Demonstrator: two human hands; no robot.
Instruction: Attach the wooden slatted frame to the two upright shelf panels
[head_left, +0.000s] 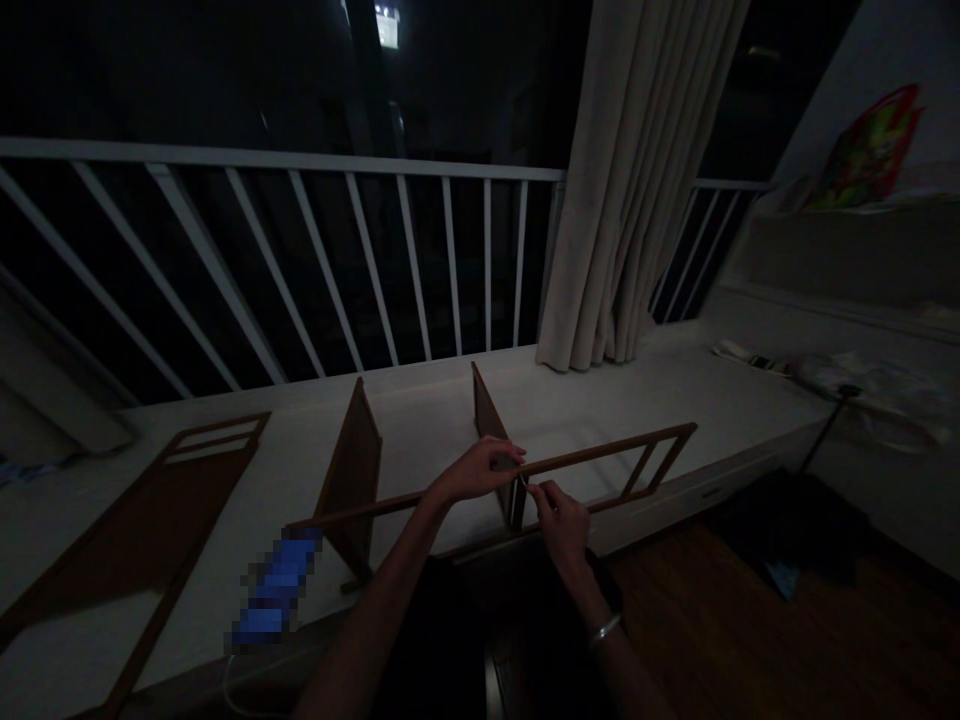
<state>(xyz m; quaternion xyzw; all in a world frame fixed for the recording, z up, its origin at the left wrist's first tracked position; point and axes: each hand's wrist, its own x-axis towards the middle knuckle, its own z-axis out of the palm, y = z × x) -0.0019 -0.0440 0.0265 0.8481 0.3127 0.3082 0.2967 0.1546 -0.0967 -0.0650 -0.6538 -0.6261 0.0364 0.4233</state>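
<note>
Looks to me like this one's partway there. The long wooden frame (600, 452) is lying along the near edge of the white ledge (420, 420), with two boards standing up from it, a left board (349, 475) and a right board (490, 410), so I'd call those at least set in place. Can't tell how tight any joint is, it's pretty dark. Work's at the corner by the right board: the right hand (561, 520) has its fingers pinched on a thin pale piece (524, 481) right at the joint, too small to say what. The left hand (480, 470) is bent over the same corner, fingers curled, but I can't tell if they're actually gripping the wood. Other panel (142, 520), with similar slats at one end, lies flat off to the left, not joined to anything, so I'd guess that's left to do.
</note>
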